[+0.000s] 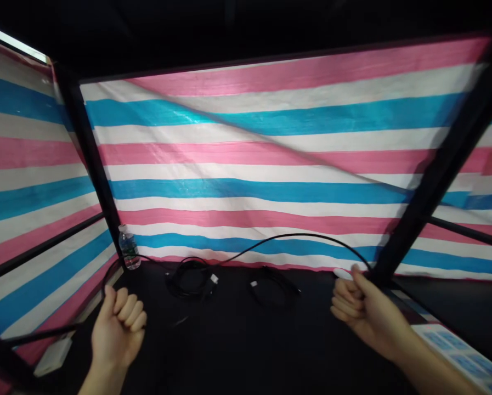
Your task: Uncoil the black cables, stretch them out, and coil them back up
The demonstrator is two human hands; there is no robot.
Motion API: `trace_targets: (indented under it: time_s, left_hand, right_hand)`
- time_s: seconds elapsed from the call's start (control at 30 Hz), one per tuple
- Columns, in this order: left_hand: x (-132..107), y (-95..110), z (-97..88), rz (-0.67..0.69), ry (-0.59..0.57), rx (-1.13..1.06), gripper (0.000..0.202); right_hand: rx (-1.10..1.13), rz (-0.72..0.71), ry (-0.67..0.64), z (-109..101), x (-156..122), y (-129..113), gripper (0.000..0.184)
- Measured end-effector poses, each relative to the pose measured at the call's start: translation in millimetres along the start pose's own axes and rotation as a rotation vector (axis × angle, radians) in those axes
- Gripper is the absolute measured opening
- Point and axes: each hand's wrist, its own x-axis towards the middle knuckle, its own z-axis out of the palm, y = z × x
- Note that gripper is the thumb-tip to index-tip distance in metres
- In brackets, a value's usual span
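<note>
A thin black cable (pixel 299 235) rises in a wide arch above the dark table. One stretch runs down to my right hand (pixel 363 310), which is closed in a fist with the thumb on top. At the left, another stretch curves past the bottle down to my left hand (pixel 120 326), also a fist with the thumb up. Inside the fists the cable is hidden. Between the hands, farther back, lies a coiled black cable (pixel 184 285) with a white tag; the arched cable passes over or into it, I cannot tell which. A second cable coil (pixel 272 285) lies to its right.
A clear plastic bottle (pixel 129 249) stands in the back left corner. Black frame posts (pixel 427 203) rise at both sides before a striped sheet (pixel 262 164). A printed white sheet (pixel 455 345) lies at the right, and a whitish object (pixel 54 354) sits at the left edge.
</note>
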Motion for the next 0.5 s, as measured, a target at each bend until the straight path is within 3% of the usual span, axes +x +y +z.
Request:
trace_targets:
  time_s: [0.1,0.23,0.5]
  left_hand:
    - [4,-24,-13.0,-0.053,-0.100,-0.007,0.054]
    - [2,-41,-30.0,-0.056,-0.188,0.005,0.056]
    - [-2,-43,-64.7,-0.033,-0.189,0.100,0.069]
  right_hand:
    - [0.075,0.031,-0.085,17,2,25,0.066]
    - [0.165,0.068,-0.091,32,1,48,0.065]
    - [0.245,0.071,-0.090,23,-2,65,0.068]
